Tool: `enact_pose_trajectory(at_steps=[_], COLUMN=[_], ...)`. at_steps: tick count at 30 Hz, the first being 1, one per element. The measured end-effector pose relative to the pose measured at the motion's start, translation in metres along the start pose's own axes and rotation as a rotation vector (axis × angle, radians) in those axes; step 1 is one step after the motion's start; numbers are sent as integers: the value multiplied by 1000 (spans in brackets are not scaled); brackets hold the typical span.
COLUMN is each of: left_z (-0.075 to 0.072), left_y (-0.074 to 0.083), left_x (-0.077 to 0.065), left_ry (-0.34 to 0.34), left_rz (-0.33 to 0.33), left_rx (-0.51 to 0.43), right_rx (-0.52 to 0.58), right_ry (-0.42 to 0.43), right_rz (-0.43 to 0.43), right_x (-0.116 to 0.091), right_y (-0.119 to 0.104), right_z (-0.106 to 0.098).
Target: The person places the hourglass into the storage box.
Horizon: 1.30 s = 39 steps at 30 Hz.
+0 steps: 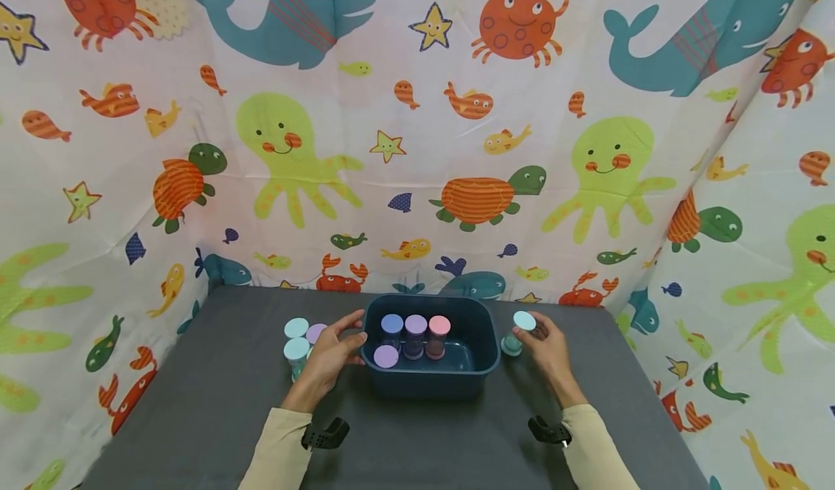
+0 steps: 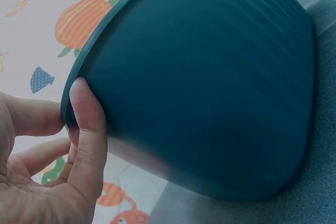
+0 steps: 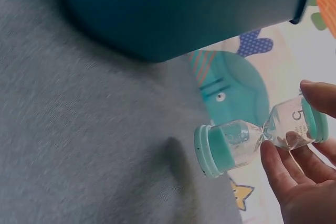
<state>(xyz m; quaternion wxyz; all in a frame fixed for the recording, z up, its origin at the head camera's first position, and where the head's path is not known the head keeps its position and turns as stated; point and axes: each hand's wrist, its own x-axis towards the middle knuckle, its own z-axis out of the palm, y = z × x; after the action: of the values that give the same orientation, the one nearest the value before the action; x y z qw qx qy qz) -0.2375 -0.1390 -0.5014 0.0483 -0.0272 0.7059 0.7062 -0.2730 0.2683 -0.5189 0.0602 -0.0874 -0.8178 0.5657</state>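
Pinching the teal-capped sand timer (image 3: pixel 241 135) by its upper end, the fingers of our right hand (image 1: pixel 549 346) held it with the dark blue bin (image 1: pixel 427 385) just to their left, its rim gripped by our left hand (image 1: pixel 329 356). We judged the step in hand to be handling this timer beside the bin, and the next move to call for a firm pinch and a steady rim at the left fingers. Near our right fingertips we read "5" (image 3: pixel 298 115); the smaller print (image 3: pixel 301 130) was illegible.
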Motion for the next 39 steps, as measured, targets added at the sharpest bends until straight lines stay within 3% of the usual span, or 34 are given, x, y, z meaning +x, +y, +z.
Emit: enact_pose_trajectory(at_steps=[9, 24, 39], left_z=[0, 1, 0], left_y=[-2, 0, 1], left_x=[2, 1, 2], left_ry=[-10, -10, -21], left_rz=[-7, -3, 6], left_rx=[-21, -7, -11], right_rx=[35, 52, 106], right_ry=[45, 27, 73], right_rz=[-57, -86, -159], right_x=[-2, -12, -24], right_y=[-16, -56, -90], right_z=[-6, -10, -10])
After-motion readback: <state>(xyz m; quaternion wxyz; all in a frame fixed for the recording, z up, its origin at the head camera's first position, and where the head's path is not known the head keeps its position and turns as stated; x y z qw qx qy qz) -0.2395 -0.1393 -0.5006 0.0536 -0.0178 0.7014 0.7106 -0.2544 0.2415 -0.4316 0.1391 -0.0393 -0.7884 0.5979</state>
